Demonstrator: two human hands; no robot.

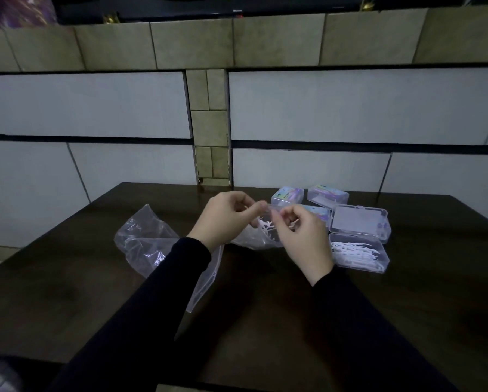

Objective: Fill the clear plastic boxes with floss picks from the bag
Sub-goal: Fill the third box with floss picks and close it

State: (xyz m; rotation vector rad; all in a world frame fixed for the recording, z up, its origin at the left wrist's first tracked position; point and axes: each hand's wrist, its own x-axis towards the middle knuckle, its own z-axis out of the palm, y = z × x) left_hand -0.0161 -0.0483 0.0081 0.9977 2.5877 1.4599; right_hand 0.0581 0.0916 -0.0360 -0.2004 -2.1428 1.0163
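Observation:
My left hand (228, 219) and my right hand (302, 236) both pinch the top edge of a small clear plastic bag (254, 239) above the middle of the dark table (81, 278). Several white floss picks (267, 226) show inside the bag between my hands. To the right lies an open clear plastic box (358, 254) holding several white floss picks, its lid (360, 220) folded back behind it. Three closed clear boxes with coloured labels stand further back: one (288, 195), another (328, 195), and a third (320, 213) partly hidden by my right hand.
A larger empty clear plastic bag (149, 241) lies crumpled on the table left of my hands, reaching under my left sleeve. A tiled wall (322, 108) rises right behind the table's far edge.

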